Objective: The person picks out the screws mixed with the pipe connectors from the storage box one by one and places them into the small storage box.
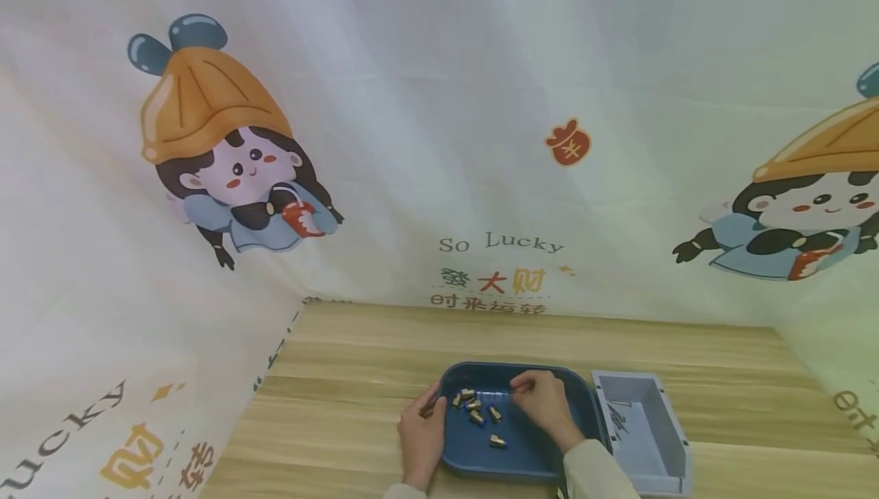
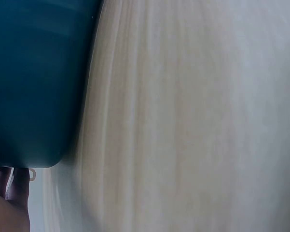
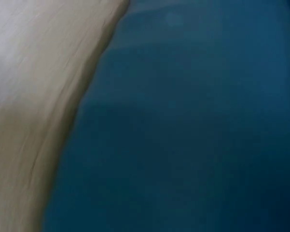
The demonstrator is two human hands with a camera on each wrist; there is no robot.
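A dark blue tray point(image 1: 529, 453) lies on the wooden table, with several small brass fittings point(image 1: 474, 405) grouped toward its left side. Another brass fitting point(image 1: 497, 442) sits apart, nearer the tray's front. My left hand point(image 1: 422, 434) holds the tray's left rim between thumb and fingers; in the left wrist view its fingers point(image 2: 20, 186) are up against the tray's edge. Over the right half of the tray is my right hand point(image 1: 545, 407), thumb and fingertips brought close together. I cannot tell whether something small is between them. The right wrist view is blurred and shows mostly blue tray.
Right beside the tray stands a grey open bin point(image 1: 642, 426) with a few thin metal pieces point(image 1: 618, 415) inside. The wooden tabletop point(image 1: 330, 407) runs back to a pale printed curtain point(image 1: 384, 140) that surrounds it at the back and sides.
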